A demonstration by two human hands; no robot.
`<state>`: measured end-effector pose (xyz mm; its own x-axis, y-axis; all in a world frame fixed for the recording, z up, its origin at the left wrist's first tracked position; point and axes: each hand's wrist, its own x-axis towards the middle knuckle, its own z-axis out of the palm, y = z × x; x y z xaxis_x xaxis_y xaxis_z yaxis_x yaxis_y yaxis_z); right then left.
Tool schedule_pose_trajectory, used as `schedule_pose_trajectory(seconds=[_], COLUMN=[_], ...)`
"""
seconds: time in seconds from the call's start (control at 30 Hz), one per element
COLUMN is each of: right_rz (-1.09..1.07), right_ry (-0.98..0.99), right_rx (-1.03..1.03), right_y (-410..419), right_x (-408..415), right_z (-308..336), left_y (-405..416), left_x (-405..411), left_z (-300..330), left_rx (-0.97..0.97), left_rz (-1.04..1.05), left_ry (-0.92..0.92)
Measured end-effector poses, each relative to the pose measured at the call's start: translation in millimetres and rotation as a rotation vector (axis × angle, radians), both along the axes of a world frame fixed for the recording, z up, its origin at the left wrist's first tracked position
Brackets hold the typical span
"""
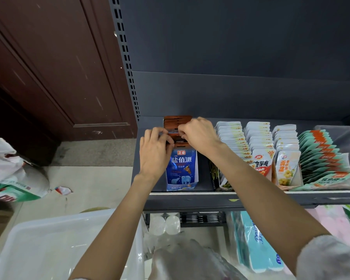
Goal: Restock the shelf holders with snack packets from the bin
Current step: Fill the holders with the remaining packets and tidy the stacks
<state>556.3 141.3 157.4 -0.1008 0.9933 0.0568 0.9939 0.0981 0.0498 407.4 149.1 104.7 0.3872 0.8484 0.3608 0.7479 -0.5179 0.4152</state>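
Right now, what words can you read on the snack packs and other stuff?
"正梁" and "盐值派": blue packet at the front of the row the hands work on.
"魔芋爽": white and red packet.
"贡菜": pale packet.
Green packets, tissue pack, white bag: too blurred to read.

Both forearms are bare down to each hand. The right arm wears a pale grey fuzzy sleeve [327, 259] pushed up near the elbow.

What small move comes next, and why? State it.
Probably press the packets down and back into the holder. Both the left hand and right hand pinch their orange tops, which seem to stand above the blue front packet, not yet seated.
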Motion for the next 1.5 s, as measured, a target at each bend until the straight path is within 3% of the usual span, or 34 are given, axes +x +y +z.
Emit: schedule_pose_trajectory(seconds=[0.17,0.33,0.5,0.57,0.63,0.7,0.9,1.07,1.5], right_rz=[-0.020,-0.090,-0.319,-0.507,-0.604,-0.628,-0.598,-0.636,-0.601], right_ry=[-0.005,0.197,0.752,1.009,1.225,1.335,1.188,1.072,1.043], right_rx=[-0.041,-0.024,0.353,0.279,0.096,-0.040,0.029,0.102,-0.059], right_y=[9,3,-36,-53,-66,-72,-82,-88,-89], right_x=[-2,5,3,-9,-24,-32,-32,-22,-19], right_z=[-3,-9,-32,-44,-54,-59,-65,-73,-71], left_y=[9,12,6,0,-9,-18,-23,-31,-38], left_x=[3,13,18,18,14,12,20,30,41], left_z=[-6,-16,-23,-18,-10,-10,-20,-12,-15], left_rx=[-0.015,-0.032,-0.074,-0.232,-0.580,-0.886,-1.072,-1.040,-0.914], left_rz=[0.025,0.112,0.133,0.154,0.217,0.219,0.088,-0.079,-0.028], left_ry=[0.028,-0.068,-0.278,-0.499,-0.768,-0.862,-0.823,-0.729,-0.647])
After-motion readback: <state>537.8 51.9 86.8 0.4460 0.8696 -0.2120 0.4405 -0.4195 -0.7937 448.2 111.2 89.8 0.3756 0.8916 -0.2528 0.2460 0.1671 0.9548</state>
